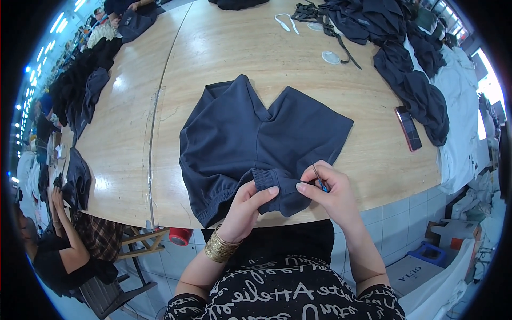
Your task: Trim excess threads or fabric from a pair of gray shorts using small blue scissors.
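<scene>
Both hands are working at the near edge of the table (224, 48), at six o'clock from the middle of the shorts (256, 138). My left hand (246, 202) is pinching the gathered waistband (269, 178), thumb on top and fingers curled under the fold. My right hand (328, 192) is pressing its thumb and forefinger onto the same fold, just beside the left, while the other fingers are closing around small snips (319, 178) with a blue grip; the blades are pointing up toward twelve o'clock, and I cannot tell whether they are open.

The shorts are lying flat on the wood, legs spreading toward twelve o'clock, waistband hanging slightly over the edge toward me.

As I see it, the risk is sitting in those snips. The tip is resting close to the cloth, so a slip of my grip could be nicking the fabric or a seam instead of a loose thread. My left thumb is also lying near the blades. And with the waistband overhanging, a tug could be dragging the shorts off the table.

At two o'clock a phone (408, 128) is lying beside a heap of dark garments (410, 80). At nine o'clock another person (64, 250) is handling dark cloth.
</scene>
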{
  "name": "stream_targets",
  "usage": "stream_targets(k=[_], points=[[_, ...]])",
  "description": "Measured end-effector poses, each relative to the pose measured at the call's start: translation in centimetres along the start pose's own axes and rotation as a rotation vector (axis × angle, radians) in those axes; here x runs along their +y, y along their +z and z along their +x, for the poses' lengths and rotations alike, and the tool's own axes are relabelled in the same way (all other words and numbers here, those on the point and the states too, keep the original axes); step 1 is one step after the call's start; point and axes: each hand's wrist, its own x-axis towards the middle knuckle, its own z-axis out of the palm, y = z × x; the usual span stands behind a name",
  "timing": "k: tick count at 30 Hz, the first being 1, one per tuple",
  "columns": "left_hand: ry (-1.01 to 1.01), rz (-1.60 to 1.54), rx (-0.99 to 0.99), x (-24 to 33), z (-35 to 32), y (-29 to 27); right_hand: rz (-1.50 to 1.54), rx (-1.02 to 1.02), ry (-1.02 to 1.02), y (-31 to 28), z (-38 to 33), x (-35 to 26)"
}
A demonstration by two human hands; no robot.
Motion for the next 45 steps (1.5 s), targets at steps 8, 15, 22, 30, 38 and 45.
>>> stream_targets(k=[8,15,22,30,38,45], points=[[0.097,-0.061,0.071,1.1,-0.1,-0.8,0.02,0.116,-0.07,-0.2,0.7,0.1],[0.508,-0.252,0.215,3.4,-0.9,-1.4,0.195,0.22,0.111,-4.1,1.7,3.4],[0.63,-0.367,0.24,3.9,-2.0,-3.0,0.972,0.208,0.267,-8.9,3.3,11.5],[0.592,-0.398,0.241,4.2,-2.5,-3.6,1.019,0.139,0.166,-9.1,3.8,12.9],[0.596,-0.353,0.257,3.9,-2.7,-3.2,1.034,0.041,0.098,-9.3,3.9,13.3],[0.519,-0.355,0.217,4.5,-3.1,-2.1,0.602,0.05,0.125,-8.7,3.4,12.0]])
